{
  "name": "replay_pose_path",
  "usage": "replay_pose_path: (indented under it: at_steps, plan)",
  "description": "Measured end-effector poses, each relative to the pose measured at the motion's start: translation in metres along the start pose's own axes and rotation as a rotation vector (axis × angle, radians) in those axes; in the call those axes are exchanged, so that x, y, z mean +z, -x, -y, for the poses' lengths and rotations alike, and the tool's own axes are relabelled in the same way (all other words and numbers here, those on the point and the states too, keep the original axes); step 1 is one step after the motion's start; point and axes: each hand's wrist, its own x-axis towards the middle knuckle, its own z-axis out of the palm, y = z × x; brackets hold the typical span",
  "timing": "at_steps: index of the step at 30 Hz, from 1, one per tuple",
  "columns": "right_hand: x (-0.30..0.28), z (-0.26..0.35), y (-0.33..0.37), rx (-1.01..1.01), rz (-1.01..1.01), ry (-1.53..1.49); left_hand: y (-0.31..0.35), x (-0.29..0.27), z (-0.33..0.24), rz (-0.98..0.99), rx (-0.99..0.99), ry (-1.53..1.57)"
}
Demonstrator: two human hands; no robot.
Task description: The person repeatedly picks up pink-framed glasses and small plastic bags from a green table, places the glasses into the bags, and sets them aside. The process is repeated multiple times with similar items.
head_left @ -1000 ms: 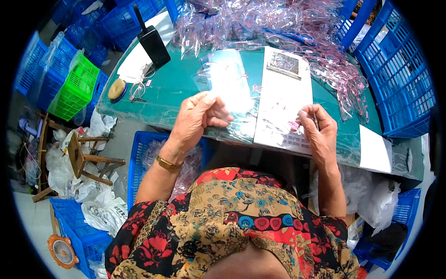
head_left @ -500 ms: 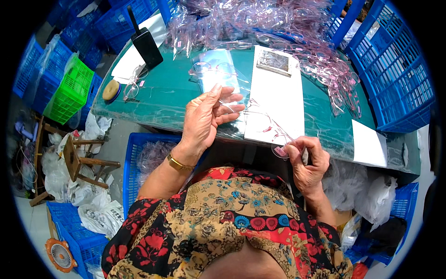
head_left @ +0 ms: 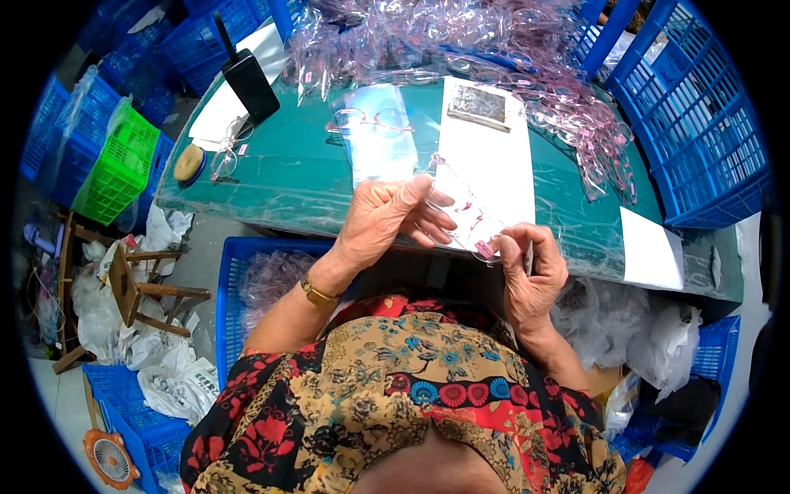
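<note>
My right hand (head_left: 531,276) pinches thin-framed eyeglasses (head_left: 471,207) near the table's front edge, a small pink tag (head_left: 485,249) showing beside its fingertips. Opposite it, my left hand (head_left: 395,216) is at the other end of these glasses, thumb and fingers drawn together. Something see-through seems to be in its grip, but I cannot make out what. Farther back, another pair of eyeglasses (head_left: 372,123) lies on shiny pale-blue clear plastic sleeves (head_left: 383,156). A white sheet (head_left: 514,177) is under and behind the held glasses.
Bagged eyeglasses (head_left: 436,37) are heaped along the back of the green table (head_left: 304,177). A small framed plate (head_left: 477,107) rests on the white sheet. At left are a black handheld radio (head_left: 251,86), a round tan pad (head_left: 190,164) and loose glasses (head_left: 224,160). A blue crate (head_left: 691,123) borders the right.
My left hand has moved right and a little nearer, up to the held glasses, with its fingers closing in. My right hand has shifted slightly left with the glasses.
</note>
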Motion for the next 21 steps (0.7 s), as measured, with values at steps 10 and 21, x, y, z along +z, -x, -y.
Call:
replay_pose_path:
  at_steps: [10,21]
  plan:
    - [0.004,0.005,0.001,0.226,0.041,-0.23,-0.006,-0.028,-0.019,0.253,-0.09,-0.062]
    - [0.001,0.0,0.005,0.205,0.059,-0.213,-0.016,-0.017,-0.037,0.268,-0.054,-0.21]
